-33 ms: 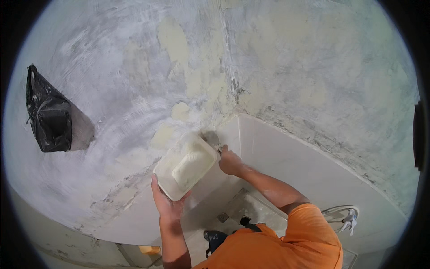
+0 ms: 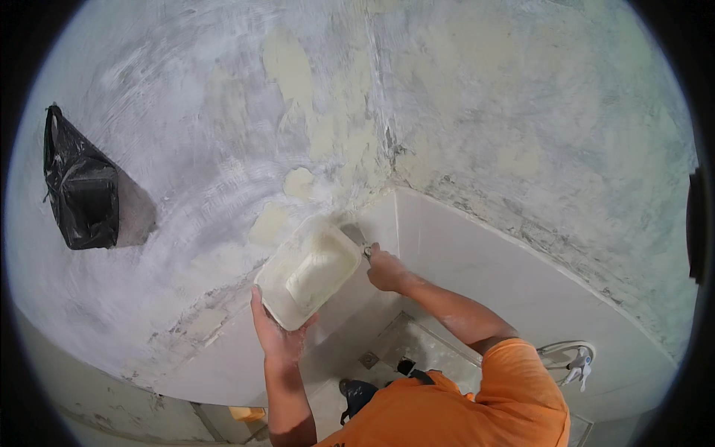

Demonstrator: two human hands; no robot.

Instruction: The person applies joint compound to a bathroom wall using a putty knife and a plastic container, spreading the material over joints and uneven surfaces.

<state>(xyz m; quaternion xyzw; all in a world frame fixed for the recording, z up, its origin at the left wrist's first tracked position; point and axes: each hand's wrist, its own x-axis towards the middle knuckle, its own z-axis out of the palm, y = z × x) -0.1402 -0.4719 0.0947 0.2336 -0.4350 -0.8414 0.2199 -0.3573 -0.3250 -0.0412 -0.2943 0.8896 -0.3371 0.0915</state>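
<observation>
My left hand [image 2: 279, 328] grips the near end of a white rectangular plastic tub [image 2: 275, 293], thumb along its left side. The tub is tilted, and a pale, cream-coloured paste [image 2: 313, 277] lies inside it. Closed around the handle of a putty knife [image 2: 353, 232] is my right hand [image 2: 387, 270]. The knife's metal blade is at the tub's far right rim, close to the wall corner; whether it touches the wall I cannot tell. Cream patches of filler [image 2: 299, 183] show on the left wall just beyond the tub.
A black plastic bag [image 2: 86, 197] hangs on the left wall. Smooth light panels [image 2: 477, 257] cover the lower walls, with a rough edge above them. A shower hose and handset [image 2: 579, 363] are at the lower right. A floor drain [image 2: 368, 360] and a yellow object [image 2: 246, 413] lie below.
My right hand has shifted very slightly to the right with the putty knife. The tub stays in my left hand in nearly the same place.
</observation>
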